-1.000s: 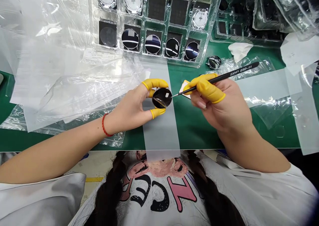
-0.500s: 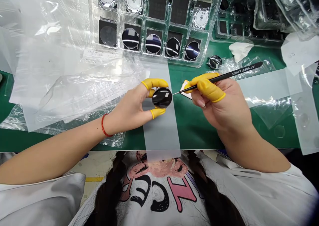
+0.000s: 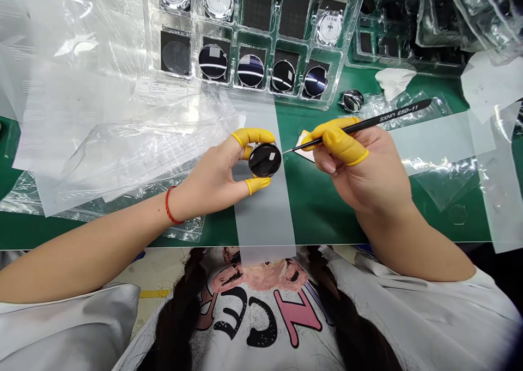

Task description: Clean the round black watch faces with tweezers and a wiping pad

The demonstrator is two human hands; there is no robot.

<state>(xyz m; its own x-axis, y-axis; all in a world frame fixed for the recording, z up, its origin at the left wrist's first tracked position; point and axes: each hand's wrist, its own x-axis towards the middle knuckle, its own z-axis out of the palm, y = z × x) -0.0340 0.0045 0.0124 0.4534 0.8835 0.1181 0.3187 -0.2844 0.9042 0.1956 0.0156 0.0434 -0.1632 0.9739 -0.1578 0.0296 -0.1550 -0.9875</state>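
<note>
Between yellow-cotted fingertips and thumb, my left hand [image 3: 223,169] grips a round watch case [image 3: 265,160] by its rim, dark glossy glass facing up. My right hand [image 3: 363,169], also with yellow finger cots, holds black tweezers [image 3: 384,119] marked "ESD-11" like a pen. Their fine tip points left and sits at the right edge of the watch case; whether it touches cannot be made out. Beneath the watch case lies a translucent strip [image 3: 265,218] on the green mat. A small white card [image 3: 304,147] is partly hidden behind the right fingers.
A clear compartment tray [image 3: 327,101] with several watch cases stands at the back. Another watch case [image 3: 352,101] lies right of it. Plastic bags [image 3: 163,142] cover the left side. More trays [image 3: 408,68] are stacked at back right, near a white cloth [image 3: 394,82].
The watch case has tilted very slightly in my left hand, its reflection shifting. The tweezers stay at its right edge, with hardly any movement.
</note>
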